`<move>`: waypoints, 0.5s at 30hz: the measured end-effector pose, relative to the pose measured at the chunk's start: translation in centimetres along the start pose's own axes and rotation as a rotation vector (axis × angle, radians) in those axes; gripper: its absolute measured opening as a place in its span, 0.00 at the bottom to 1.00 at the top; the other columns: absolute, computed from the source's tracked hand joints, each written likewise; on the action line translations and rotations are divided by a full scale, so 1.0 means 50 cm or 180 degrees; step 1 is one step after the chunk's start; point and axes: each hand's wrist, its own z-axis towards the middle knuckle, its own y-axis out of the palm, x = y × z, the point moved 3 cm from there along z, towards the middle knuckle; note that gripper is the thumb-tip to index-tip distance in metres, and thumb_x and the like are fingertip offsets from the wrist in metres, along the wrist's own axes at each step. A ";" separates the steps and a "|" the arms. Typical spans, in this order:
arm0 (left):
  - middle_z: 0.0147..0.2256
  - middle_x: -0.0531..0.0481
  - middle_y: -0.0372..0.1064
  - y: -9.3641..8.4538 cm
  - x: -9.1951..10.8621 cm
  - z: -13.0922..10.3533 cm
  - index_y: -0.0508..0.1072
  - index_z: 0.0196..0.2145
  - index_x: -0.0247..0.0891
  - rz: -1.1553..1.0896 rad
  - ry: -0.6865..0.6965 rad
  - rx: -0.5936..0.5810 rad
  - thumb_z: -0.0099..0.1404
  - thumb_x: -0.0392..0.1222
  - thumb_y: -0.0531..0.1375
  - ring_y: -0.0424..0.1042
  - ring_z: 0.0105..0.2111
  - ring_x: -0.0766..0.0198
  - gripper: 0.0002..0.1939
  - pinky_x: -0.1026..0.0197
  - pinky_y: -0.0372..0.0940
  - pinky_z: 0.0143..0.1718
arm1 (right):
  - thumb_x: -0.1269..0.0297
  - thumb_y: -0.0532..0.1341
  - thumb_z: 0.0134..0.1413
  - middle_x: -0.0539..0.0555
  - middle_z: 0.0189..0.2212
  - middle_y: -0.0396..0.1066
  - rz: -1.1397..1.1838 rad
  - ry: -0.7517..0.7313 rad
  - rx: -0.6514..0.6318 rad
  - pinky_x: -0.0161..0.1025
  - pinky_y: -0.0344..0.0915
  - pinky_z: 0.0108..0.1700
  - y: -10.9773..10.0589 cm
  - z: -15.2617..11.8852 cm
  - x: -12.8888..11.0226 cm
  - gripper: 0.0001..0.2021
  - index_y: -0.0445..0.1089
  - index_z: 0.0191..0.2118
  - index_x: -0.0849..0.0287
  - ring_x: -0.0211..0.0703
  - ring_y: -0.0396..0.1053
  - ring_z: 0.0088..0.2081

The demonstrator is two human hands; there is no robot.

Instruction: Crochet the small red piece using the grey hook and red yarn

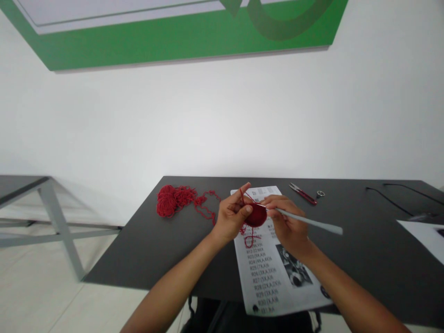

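Between my hands is a small round piece of dark red crochet (pixel 255 216), held above a printed pattern sheet (pixel 263 277). My left hand (pixel 231 212) pinches its left edge, with red yarn looped over the raised index finger. In my right hand (pixel 286 222) is a crochet hook (pixel 315 223) with a pale grey handle; its metal tip meets the top edge of the crochet piece. A loose yarn tail (pixel 250 240) hangs below the piece. From my left hand the strand runs back to a tangled ball of red yarn (pixel 167 201) on the table.
Red-handled thread snips (pixel 303 193) with a small ring (pixel 320 194) lie beyond my right hand on the dark table (pixel 138 249). Glasses (pixel 391 199) and another paper (pixel 423 236) are at the right. A white wall rises behind; another table (pixel 24 187) stands left.
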 end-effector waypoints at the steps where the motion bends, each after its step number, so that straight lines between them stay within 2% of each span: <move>1: 0.31 0.50 0.74 0.000 0.001 0.000 0.74 0.60 0.39 0.0088 0.0042 0.0009 0.59 0.48 0.71 0.70 0.29 0.67 0.32 0.66 0.64 0.30 | 0.60 0.62 0.65 0.54 0.37 0.78 -0.0071 -0.0107 -0.0036 0.50 0.74 0.47 0.000 -0.002 0.000 0.04 0.74 0.39 0.51 0.50 0.77 0.42; 6: 0.31 0.51 0.75 0.000 0.014 -0.005 0.74 0.60 0.39 0.0616 0.0274 0.0067 0.62 0.43 0.69 0.70 0.28 0.67 0.28 0.65 0.66 0.31 | 0.63 0.62 0.65 0.54 0.38 0.78 -0.0366 -0.0286 -0.0172 0.51 0.74 0.50 0.001 -0.004 -0.003 0.04 0.74 0.42 0.50 0.50 0.76 0.45; 11: 0.31 0.50 0.76 -0.004 0.015 -0.009 0.81 0.51 0.41 0.1096 0.0444 0.0100 0.62 0.40 0.68 0.71 0.30 0.64 0.19 0.62 0.69 0.35 | 0.63 0.61 0.65 0.53 0.37 0.79 -0.0780 -0.0431 -0.0405 0.51 0.75 0.47 0.010 0.006 -0.009 0.04 0.75 0.41 0.50 0.49 0.77 0.41; 13: 0.31 0.50 0.76 -0.002 0.010 -0.009 0.81 0.51 0.42 0.1106 0.0428 0.0053 0.62 0.41 0.69 0.71 0.31 0.64 0.19 0.61 0.69 0.37 | 0.65 0.62 0.65 0.52 0.35 0.79 -0.0972 -0.0624 -0.0507 0.50 0.75 0.45 0.014 0.009 -0.009 0.04 0.75 0.41 0.50 0.48 0.77 0.39; 15: 0.32 0.51 0.76 0.001 0.001 -0.009 0.78 0.55 0.41 0.0848 0.0231 0.0142 0.61 0.42 0.70 0.72 0.31 0.66 0.23 0.63 0.69 0.36 | 0.67 0.63 0.64 0.53 0.36 0.79 -0.1160 -0.0830 -0.0537 0.50 0.76 0.45 0.015 0.008 -0.007 0.05 0.76 0.42 0.50 0.48 0.77 0.38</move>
